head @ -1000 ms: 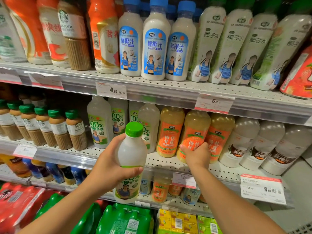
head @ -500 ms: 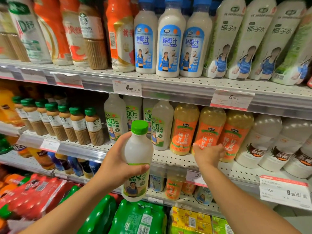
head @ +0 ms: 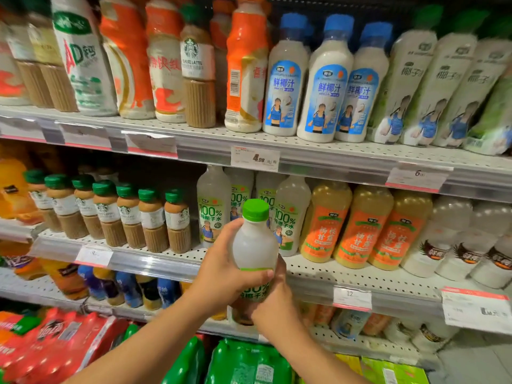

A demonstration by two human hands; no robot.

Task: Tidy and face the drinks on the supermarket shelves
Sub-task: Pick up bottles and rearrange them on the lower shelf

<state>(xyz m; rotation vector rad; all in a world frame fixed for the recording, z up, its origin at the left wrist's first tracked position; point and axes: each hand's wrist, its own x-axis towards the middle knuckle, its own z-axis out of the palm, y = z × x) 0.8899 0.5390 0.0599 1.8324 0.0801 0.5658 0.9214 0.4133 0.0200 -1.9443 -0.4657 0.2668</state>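
Three blue-capped bottles (head: 322,79), three orange-labelled bottles (head: 363,228), seven coffee bottles (head: 127,214).

a pale coconut water bottle (head: 255,250) with a green cap is upright in mid-air, in front of the middle shelf (head: 346,281), its green label partly hidden. on that shelf, near the front edge, matching coconut waters (head: 212,209) stand upright beside orange-labelled bottles (head: 360,225), labels facing out.

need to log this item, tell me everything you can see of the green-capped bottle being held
The green-capped bottle is translucent whitish plastic holding a pale cloudy drink, with a green and white "100%" label low on its body. It is upright, in front of the middle shelf. The left hand grips its body; the right hand holds its lower part from the right.
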